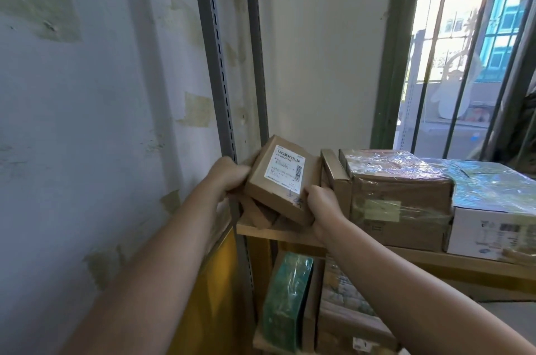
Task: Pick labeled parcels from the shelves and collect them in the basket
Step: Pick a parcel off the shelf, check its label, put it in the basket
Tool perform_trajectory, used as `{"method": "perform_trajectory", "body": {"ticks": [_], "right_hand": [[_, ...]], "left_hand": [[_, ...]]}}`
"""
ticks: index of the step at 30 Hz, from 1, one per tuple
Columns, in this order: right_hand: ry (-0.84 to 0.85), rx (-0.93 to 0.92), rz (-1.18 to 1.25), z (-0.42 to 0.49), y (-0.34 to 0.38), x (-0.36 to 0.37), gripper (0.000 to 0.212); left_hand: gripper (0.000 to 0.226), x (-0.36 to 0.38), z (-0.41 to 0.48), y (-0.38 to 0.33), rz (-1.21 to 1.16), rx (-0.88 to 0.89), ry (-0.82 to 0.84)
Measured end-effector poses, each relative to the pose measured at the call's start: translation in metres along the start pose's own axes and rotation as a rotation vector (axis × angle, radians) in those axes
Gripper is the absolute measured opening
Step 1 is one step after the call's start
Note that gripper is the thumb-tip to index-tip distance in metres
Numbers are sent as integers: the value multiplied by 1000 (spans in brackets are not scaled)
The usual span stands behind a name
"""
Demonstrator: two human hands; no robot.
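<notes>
From the head camera, both bare arms reach forward to the left end of a wooden shelf [290,234], where a small brown parcel [282,180] is held tilted, its white barcode label [285,169] facing up and toward the viewer. The left hand [229,176] wraps around the parcel's far-left edge, fingers curled behind it, while the right hand [320,201] clamps the near-right corner with the thumb on top beside some handwritten marks. Under the parcel lie a few more flat brown packets [261,214], leaning on the shelf board. Just right of it a thin brown box [336,177] stands on edge against a large carton wrapped in clear film [400,198], and farther right sits a white box [493,227] under more film. On the shelf below, a green package [287,299] stands upright next to a printed carton [345,305]. A grey slotted upright [216,64] rises at the left against a patched wall [87,93]; a barred window [475,44] is at the far right. No basket is in view.
</notes>
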State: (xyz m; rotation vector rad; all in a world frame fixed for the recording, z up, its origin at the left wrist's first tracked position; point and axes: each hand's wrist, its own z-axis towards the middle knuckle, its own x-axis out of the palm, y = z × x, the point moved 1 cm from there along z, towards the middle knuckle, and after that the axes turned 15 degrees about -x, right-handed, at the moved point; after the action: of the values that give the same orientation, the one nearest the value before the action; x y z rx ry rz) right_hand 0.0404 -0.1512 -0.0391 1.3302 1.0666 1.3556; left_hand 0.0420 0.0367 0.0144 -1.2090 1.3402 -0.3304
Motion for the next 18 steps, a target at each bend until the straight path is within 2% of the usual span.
{"method": "perform_trajectory", "body": {"ticks": [4, 7, 11, 15, 18], "right_hand": [[8, -14, -22, 1, -4, -2, 30], [32, -10, -82, 1, -6, -2, 34], [50, -12, -285, 10, -14, 5, 50], [54, -25, -451, 15, -20, 13, 49], [151, -30, -508, 13, -23, 16, 71]], "left_hand": [[27, -20, -26, -24, 332, 232, -406], [31, -30, -39, -34, 288, 392, -586], [31, -29, -39, -34, 46, 419, -529], [28, -20, -31, -24, -169, 349, -418], [30, -14, -19, -14, -329, 231, -309]]}}
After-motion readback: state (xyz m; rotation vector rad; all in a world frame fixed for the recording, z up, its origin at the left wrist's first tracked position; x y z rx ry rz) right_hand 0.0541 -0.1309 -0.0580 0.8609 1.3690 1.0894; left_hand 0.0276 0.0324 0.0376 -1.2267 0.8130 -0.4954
